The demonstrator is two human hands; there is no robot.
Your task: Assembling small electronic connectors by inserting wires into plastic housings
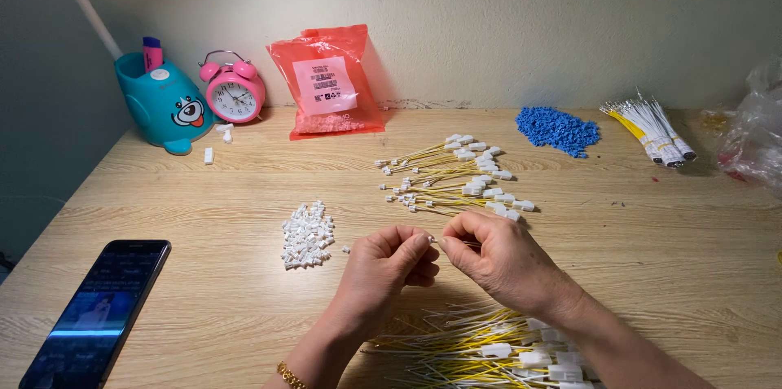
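My left hand and my right hand meet over the middle of the wooden table, fingertips pinched together on a small white connector with a thin wire end. A heap of small white connectors lies just left of my left hand. A pile of yellow and white wires with white plugs lies just beyond my hands. More of these wires lie under my wrists at the near edge.
A dark phone with a lit screen lies at the near left. At the back stand a teal pen holder, a pink alarm clock and a red plastic bag. Blue beads, bundled wires and a clear bag sit at the back right.
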